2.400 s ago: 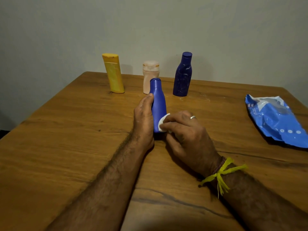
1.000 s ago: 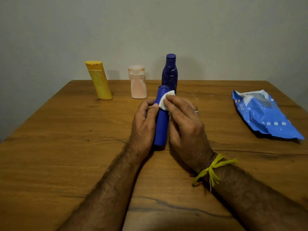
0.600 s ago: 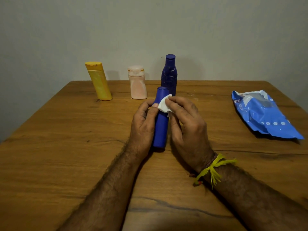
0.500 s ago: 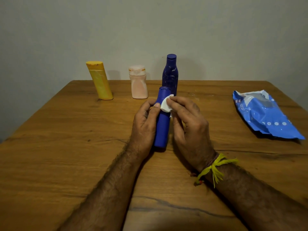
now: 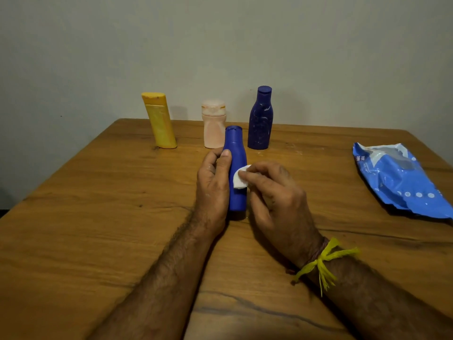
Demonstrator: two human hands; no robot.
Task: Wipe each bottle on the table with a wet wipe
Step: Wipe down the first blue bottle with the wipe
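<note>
Blue bottle (image 5: 237,153): upright, long axis vertical, cap towards 12 o'clock.
Left hand (image 5: 213,185): fingers curled round the bottle.
Right hand (image 5: 277,192): pinching wet wipe (image 5: 239,179) against the bottle's side.

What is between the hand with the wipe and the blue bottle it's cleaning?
Nothing visible. The right hand presses the wet wipe straight against the blue bottle, which the left hand holds upright from the other side.
</note>
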